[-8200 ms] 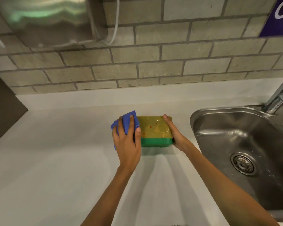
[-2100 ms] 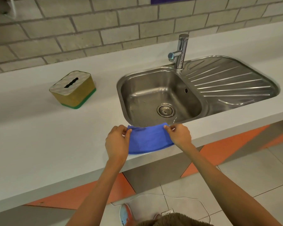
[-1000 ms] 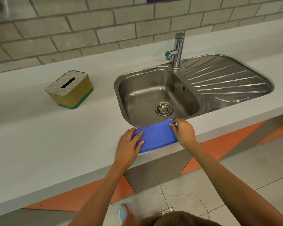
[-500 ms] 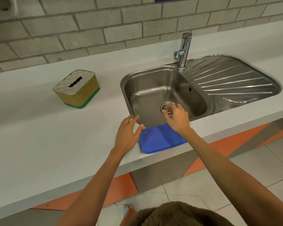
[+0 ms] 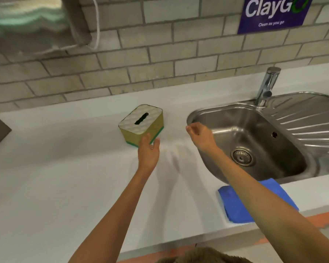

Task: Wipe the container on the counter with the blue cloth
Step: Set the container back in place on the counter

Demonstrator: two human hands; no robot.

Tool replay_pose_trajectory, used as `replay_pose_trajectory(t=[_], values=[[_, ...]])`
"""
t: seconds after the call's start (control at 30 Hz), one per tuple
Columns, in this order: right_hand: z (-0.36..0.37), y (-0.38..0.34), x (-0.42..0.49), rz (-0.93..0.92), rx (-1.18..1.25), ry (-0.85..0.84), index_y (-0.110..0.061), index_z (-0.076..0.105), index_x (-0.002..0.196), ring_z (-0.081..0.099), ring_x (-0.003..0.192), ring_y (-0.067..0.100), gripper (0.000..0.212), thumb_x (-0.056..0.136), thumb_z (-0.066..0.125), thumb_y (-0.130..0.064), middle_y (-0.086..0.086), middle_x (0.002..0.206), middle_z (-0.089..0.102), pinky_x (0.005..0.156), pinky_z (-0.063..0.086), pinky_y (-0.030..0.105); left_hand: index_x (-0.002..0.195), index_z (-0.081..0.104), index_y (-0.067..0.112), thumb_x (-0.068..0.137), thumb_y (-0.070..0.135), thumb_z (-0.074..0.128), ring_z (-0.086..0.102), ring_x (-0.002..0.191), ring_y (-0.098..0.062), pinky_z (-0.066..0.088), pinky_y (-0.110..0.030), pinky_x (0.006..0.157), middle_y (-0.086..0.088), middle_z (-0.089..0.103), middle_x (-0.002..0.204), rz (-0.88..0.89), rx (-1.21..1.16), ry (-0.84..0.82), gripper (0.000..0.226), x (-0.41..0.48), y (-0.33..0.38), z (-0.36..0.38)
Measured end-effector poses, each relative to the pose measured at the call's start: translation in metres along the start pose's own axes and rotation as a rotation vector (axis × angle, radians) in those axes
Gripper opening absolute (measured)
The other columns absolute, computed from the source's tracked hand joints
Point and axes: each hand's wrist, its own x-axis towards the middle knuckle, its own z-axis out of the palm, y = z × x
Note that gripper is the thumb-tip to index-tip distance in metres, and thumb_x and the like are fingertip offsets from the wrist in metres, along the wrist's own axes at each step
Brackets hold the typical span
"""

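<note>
Cloth: I see the folded blue cloth [image 5: 235,205] lying flat at the near edge of the pale grey counter [image 5: 65,186], just in front of the steel sink basin [image 5: 254,133]; my right forearm crosses over it, and neither hand touches it.
Left hand: my left hand [image 5: 148,150] is loosely spread, fingers forward, holding nothing; its fingertips overlap the near green corner of the container, but I cannot tell whether they touch it.
Right hand: my right hand [image 5: 199,134] hangs over the sink's left rim, fingers curled in with thumb and forefinger nearly pinched, and it holds nothing.
Container: the yellow rectangular container [image 5: 141,126] with a green base and a white quilted lid with 1 dark slot stands upright on the counter, left of the sink.
Backdrop: a chrome tap [image 5: 267,84] rises behind the basin, a purple "ClayGo" sign [image 5: 270,14] hangs on the beige brick wall [image 5: 160,63].
</note>
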Motion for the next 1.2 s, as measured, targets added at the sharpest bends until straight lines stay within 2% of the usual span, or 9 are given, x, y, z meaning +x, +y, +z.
replay_pose_trajectory(t=[0.13,0.23,0.4,0.53,0.6,0.87,1.0,1.07,1.2], values=[[0.034,-0.012,0.021,0.091,0.126,-0.082,-0.005,0.056,0.124,0.062,0.105,0.03,0.045,0.092,0.049,-0.036,0.018,0.116,0.065,0.088,0.049,0.035,0.137,0.035,0.011,0.095,0.024,0.043,0.05,0.121,-0.027,0.04,-0.042,0.108,-0.01,0.048,0.136,-0.226,-0.237,0.083,0.045,0.027,-0.01,-0.025],[0.055,-0.019,0.037,0.141,0.15,-0.113,-0.009,0.05,0.131,0.06,0.111,0.031,0.048,0.092,0.047,-0.038,0.017,0.123,0.062,0.1,0.046,0.043,0.137,0.033,0.01,0.096,0.023,0.041,0.053,0.105,-0.024,0.045,-0.036,0.099,-0.01,0.05,0.129,-0.364,-0.398,0.073,0.044,0.043,-0.015,-0.035],[0.079,-0.028,0.068,0.209,0.168,-0.153,-0.015,0.038,0.14,0.051,0.124,0.032,0.055,0.093,0.043,-0.042,0.015,0.138,0.052,0.109,0.038,0.044,0.127,0.048,0.007,0.094,0.019,0.041,0.057,0.109,-0.025,0.048,-0.031,0.085,-0.015,0.056,0.132,-0.407,-0.456,0.005,0.036,0.065,-0.016,-0.039],[0.093,-0.028,0.09,0.221,0.186,-0.18,-0.017,0.028,0.146,0.041,0.135,0.029,0.059,0.094,0.041,-0.042,0.013,0.147,0.042,0.11,0.032,0.037,0.128,0.05,0.001,0.095,0.018,0.038,0.053,0.071,-0.013,0.048,-0.021,0.063,-0.03,0.054,0.127,-0.396,-0.436,0.002,0.039,0.084,-0.018,-0.04],[0.099,-0.028,0.102,0.226,0.216,-0.189,-0.018,0.025,0.148,0.038,0.136,0.027,0.06,0.095,0.041,-0.041,0.012,0.15,0.039,0.108,0.032,0.034,0.127,0.051,0.002,0.095,0.017,0.037,0.056,0.08,-0.017,0.048,-0.021,0.06,-0.026,0.059,0.118,-0.401,-0.419,0.022,0.038,0.097,-0.02,-0.042],[0.114,-0.021,0.14,0.198,0.277,-0.167,-0.013,0.036,0.143,0.046,0.129,0.026,0.056,0.093,0.048,-0.037,0.013,0.142,0.047,0.096,0.035,0.026,0.134,0.043,0.009,0.097,0.028,0.037,0.055,0.118,-0.031,0.044,-0.043,0.105,-0.015,0.054,0.133,-0.463,-0.344,0.145,0.042,0.167,-0.022,-0.052],[0.119,-0.022,0.155,0.155,0.277,-0.161,-0.01,0.045,0.135,0.053,0.104,0.015,0.048,0.093,0.05,-0.031,0.012,0.131,0.057,0.081,0.038,0.021,0.132,0.044,0.006,0.096,0.024,0.039,0.048,0.07,-0.016,0.046,-0.029,0.075,-0.006,0.05,0.099,-0.419,-0.397,0.204,0.041,0.195,-0.024,-0.057],[0.122,-0.024,0.161,0.115,0.25,-0.144,-0.009,0.052,0.129,0.054,0.096,0.012,0.043,0.092,0.051,-0.03,0.011,0.126,0.061,0.078,0.04,0.02,0.131,0.042,0.005,0.096,0.024,0.04,0.043,0.064,-0.014,0.042,-0.025,0.065,-0.006,0.048,0.094,-0.4,-0.406,0.23,0.04,0.207,-0.024,-0.06],[0.131,-0.029,0.169,0.088,0.248,-0.138,-0.009,0.056,0.124,0.056,0.091,0.012,0.037,0.091,0.054,-0.027,0.01,0.12,0.064,0.077,0.042,0.021,0.132,0.044,0.007,0.094,0.028,0.042,0.055,0.113,-0.033,0.047,-0.038,0.095,-0.017,0.054,0.129,-0.379,-0.348,0.266,0.043,0.226,-0.024,-0.062]])
